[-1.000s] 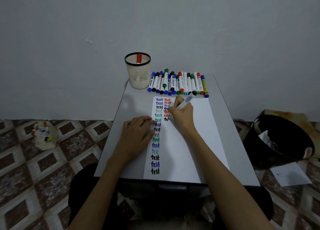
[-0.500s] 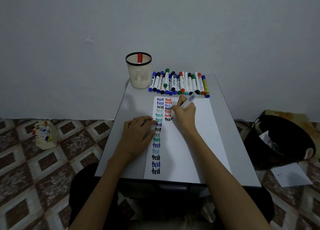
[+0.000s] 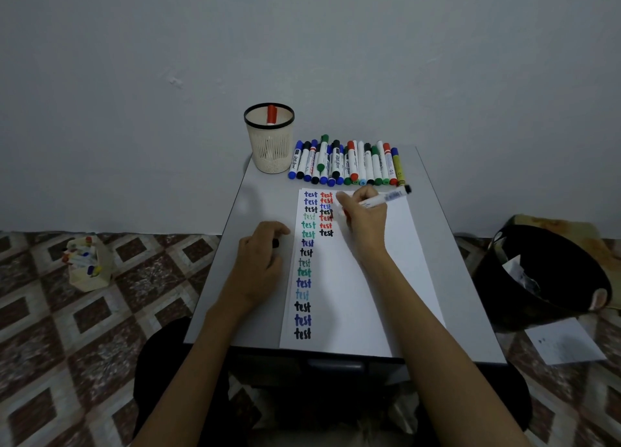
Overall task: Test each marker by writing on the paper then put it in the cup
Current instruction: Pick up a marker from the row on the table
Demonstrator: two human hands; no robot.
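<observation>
A white sheet of paper (image 3: 369, 278) lies on the small grey table (image 3: 447, 261), with two columns of the word "test" in several colours. My right hand (image 3: 364, 223) grips a white marker (image 3: 386, 197) with a black end, lifted off the paper and lying nearly flat, pointing right. My left hand (image 3: 260, 261) rests on the table left of the paper, fingers curled round a small black cap (image 3: 275, 243). A cream mesh cup (image 3: 270, 144) with a black rim holds one red marker (image 3: 271, 114). Several capped markers (image 3: 349, 164) lie in a row beside it.
The grey wall stands right behind the table. On the tiled floor at the left sits a small holder of markers (image 3: 85, 263). A black bin (image 3: 544, 278) with crumpled paper stands at the right, a loose sheet (image 3: 564, 342) beside it.
The last black "test" is now finished. My right hand has lifted the marker off the paper and tilted it flat. My left hand has slid off the paper's edge and curled.
</observation>
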